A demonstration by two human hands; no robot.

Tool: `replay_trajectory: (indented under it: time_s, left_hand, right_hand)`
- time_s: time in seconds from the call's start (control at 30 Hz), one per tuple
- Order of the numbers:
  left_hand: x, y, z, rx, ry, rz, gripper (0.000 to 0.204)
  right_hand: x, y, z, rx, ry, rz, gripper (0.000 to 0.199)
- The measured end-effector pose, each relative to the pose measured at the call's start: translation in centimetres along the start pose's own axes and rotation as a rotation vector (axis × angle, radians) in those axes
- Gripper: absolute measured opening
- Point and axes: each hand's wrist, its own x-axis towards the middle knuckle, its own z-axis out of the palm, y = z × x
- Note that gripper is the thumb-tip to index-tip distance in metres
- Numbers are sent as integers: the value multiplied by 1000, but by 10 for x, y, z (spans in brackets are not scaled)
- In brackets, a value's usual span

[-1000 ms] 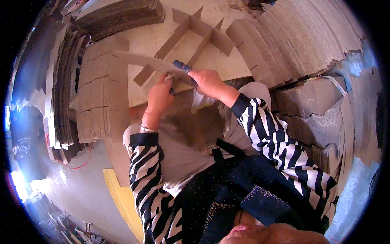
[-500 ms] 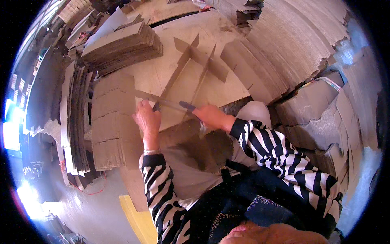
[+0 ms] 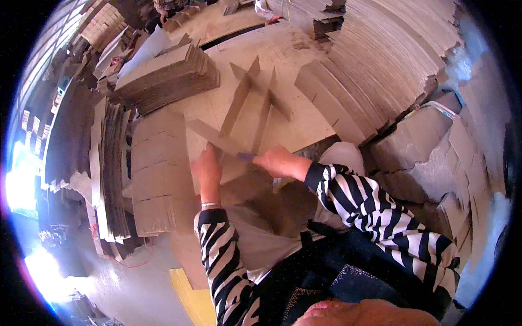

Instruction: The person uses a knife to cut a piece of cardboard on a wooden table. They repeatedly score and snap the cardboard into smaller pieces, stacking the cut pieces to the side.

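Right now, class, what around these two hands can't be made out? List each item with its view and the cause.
All in the head view:
- Left hand: most fingers hidden behind its own back.
- Right hand: curled fingers hidden by its own back.
- Cardboard strip: end nearest the right hand blurred and partly finger-covered.
- Large cardboard stack: cut off by the top edge.

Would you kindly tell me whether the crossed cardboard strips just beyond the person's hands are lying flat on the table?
No, the strips stand on edge on the table, crossing one another.
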Motion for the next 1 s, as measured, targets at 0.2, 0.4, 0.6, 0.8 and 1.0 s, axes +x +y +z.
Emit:
replay_trajectory:
  time_s: [0.2,0.4,0.6,0.8,1.0]
  left_hand:
    - [-10,-22,-1,-265,-59,-155,42]
    - [4,-7,17,-383,-3,-96,31]
    - [-7,-11,3,-235,-104,-133,22]
    - [-11,-10,0,-207,-157,-49,18]
    - [-18,-10,-12,-162,-215,-131,19]
  right_hand:
    - [-5,-22,-33,56,348,-43,63]
    - [21,-21,-48,-113,483,-50,37]
    - [57,-16,-19,70,294,86,23]
    - [52,-2,-22,-35,337,149,31]
    - [53,-14,-26,-75,287,109,32]
